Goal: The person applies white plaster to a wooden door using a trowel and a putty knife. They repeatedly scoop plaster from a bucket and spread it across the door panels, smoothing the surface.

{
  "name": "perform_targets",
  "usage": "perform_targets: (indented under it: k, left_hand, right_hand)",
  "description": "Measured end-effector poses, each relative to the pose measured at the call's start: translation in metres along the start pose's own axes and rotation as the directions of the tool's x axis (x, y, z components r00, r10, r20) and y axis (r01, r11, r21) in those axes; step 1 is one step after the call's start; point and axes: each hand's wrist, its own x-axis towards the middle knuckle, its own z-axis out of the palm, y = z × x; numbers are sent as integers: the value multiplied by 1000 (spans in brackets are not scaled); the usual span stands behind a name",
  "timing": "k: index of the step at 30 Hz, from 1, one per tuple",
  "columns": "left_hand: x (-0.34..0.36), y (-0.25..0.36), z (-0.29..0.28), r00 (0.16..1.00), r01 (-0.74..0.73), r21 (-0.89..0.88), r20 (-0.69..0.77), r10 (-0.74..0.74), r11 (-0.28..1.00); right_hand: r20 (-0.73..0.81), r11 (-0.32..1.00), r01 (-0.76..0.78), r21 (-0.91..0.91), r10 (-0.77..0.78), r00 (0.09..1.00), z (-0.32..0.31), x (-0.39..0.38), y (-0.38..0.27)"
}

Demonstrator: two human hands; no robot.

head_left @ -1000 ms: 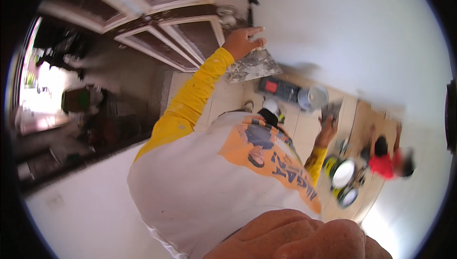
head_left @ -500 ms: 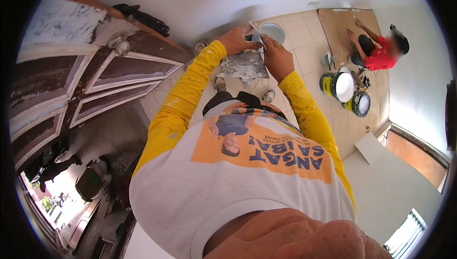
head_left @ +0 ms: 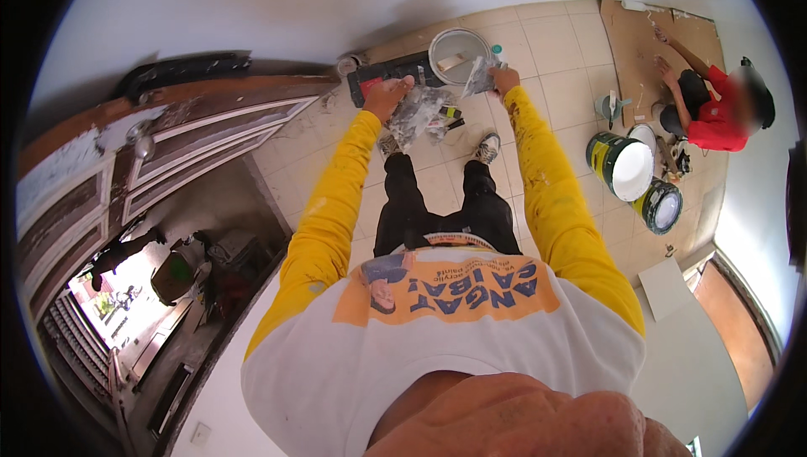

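My left hand [head_left: 388,98] is stretched out in front of me, its fingers curled at the edge of a grey, putty-smeared sheet [head_left: 418,114]. That sheet looks shiny and uneven, and part of its outline blends into things on the floor below. Well to the right, my right hand [head_left: 506,81] grips a smaller grey smeared blade [head_left: 479,78], which points toward the left. Beyond both hands stands a round, light-rimmed container [head_left: 459,55] with a pale flat piece inside. A black case with a red patch [head_left: 367,80] lies behind my left hand.
A panelled door [head_left: 210,146] stands at the left. To the right are a bucket with white contents [head_left: 630,169] and another bucket [head_left: 660,207]. A person in red [head_left: 717,112] crouches by brown cardboard [head_left: 626,49]. The wall [head_left: 336,3] rises ahead.
My hands were close together over the grey sheet with a thin pale strip between them; they are now apart, the right holding a blade out to the right. My view has shifted.
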Motion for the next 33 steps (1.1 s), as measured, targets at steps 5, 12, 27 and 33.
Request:
perform_targets:
  k: [5,12,27,33]
  left_hand:
    - [76,-85,49,976,122,-361,-126,-179,924]
    - [86,-45,77,969,118,-887,5,-245,446]
    - [53,25,96,935,-203,-843,-317,-156,498]
    - [75,-14,83,934,-148,-867,-281,-222,476]
  right_hand:
    - [98,945,65,-320,-35,995,-35,3,24]
    - [138,896,439,-69,-428,893,-49,-74,5]
    - [435,572,647,-504,-479,762,-35,-144,-40]
    - [497,209,713,-670,-587,639,-49,-145,-33]
